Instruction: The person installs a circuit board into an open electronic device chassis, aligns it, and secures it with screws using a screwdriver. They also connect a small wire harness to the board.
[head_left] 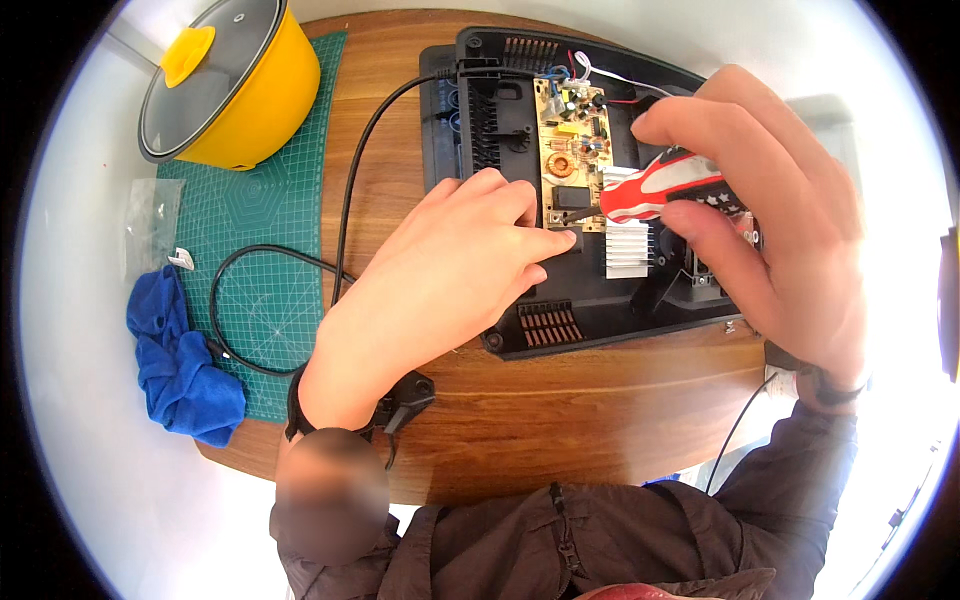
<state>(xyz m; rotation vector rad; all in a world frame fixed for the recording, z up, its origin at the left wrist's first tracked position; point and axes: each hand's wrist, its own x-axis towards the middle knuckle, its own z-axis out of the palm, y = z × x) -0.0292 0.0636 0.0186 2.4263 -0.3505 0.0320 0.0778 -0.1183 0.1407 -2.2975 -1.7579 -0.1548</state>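
My right hand is closed around a screwdriver with a red, white and black handle. Its shaft points left, and the tip meets the lower left corner of a tan circuit board. That board sits inside an opened black appliance housing, beside a finned silver heat sink. Across the housing's left edge reaches my left hand, holding nothing that shows. Its index finger is stretched out, with the fingertip just below the board corner near the screwdriver tip; the other fingers are bent.
A yellow pot with a glass lid stands at the far left on a green cutting mat. A blue cloth and a clear plastic bag lie near it. A black power cord loops from the housing across the wooden table.
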